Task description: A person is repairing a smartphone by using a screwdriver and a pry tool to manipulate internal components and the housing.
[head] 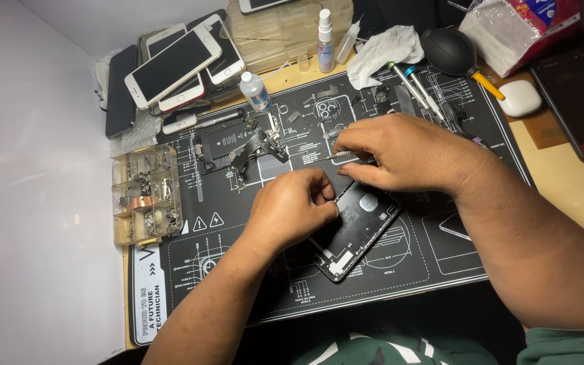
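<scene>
- The opened phone housing (356,226) lies tilted on the black repair mat (400,270), near the middle of the desk, its dark inside facing up.
- The left hand (290,209) rests on the housing's upper left edge, fingers curled in a narrow grip against it; whether they pinch anything small cannot be told.
- The right hand (407,152) hovers just above the housing's top end, its grip closed on a thin metal tool (341,155) whose tip points left.
- The mat is printed with white diagrams and covers most of the wooden desk (569,182); a pale wall rises on the left.
- Loose small parts and a flex assembly (255,145) lie on the mat just beyond the hands.
- A clear compartment box (147,196) of tiny parts sits at the mat's left edge.
- A stack of phones (177,64) lies at the far left corner, with a small white bottle (255,91) and a spray bottle (326,40) beside it.
- Two screwdrivers (417,88), a crumpled white cloth (386,51), a black air blower (451,54) and a white earbud case (520,98) lie behind the right hand.
</scene>
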